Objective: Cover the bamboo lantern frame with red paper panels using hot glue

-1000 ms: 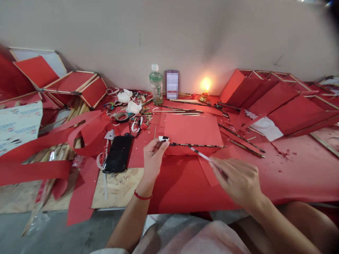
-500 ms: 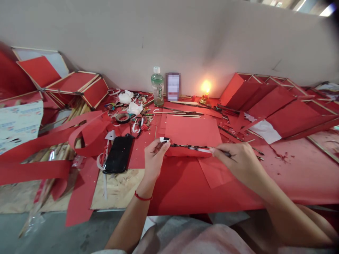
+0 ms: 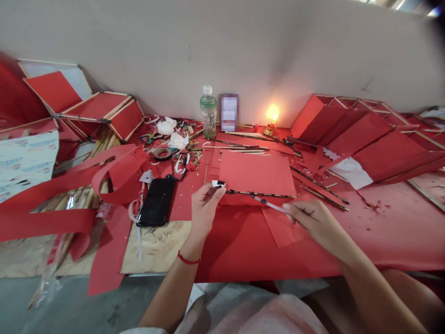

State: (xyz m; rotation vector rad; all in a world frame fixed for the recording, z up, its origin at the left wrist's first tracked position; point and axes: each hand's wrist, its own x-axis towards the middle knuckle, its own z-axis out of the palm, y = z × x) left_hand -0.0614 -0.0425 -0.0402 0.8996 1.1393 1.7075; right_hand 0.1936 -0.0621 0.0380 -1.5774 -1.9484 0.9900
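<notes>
Between the thumb and fingers of my left hand [image 3: 204, 204] is one end of a thin stick coated in patchy black [image 3: 239, 192], lying level over the near side of a red paper sheet [image 3: 257, 171]. A small white-and-black piece [image 3: 218, 184] shows at the fingertips of that hand. My right hand [image 3: 309, 215] pinches a slim whitish stick [image 3: 276, 205] with dark marks. Its dark far tip meets the black-coated stick near the middle. What exactly the whitish stick is, I cannot tell.
A lit lamp [image 3: 269, 130], a propped phone [image 3: 228, 113] and a green-topped bottle [image 3: 208, 113] stand by the wall. A black phone [image 3: 156, 202] and a tape roll [image 3: 162, 154] lie left. Red-panelled frames [image 3: 100, 111] stand left; red folded panels [image 3: 365, 134] lean right.
My right hand has moved slightly right and down, turning so the whitish stick now slants across to the black-coated one. My left hand keeps its hold.
</notes>
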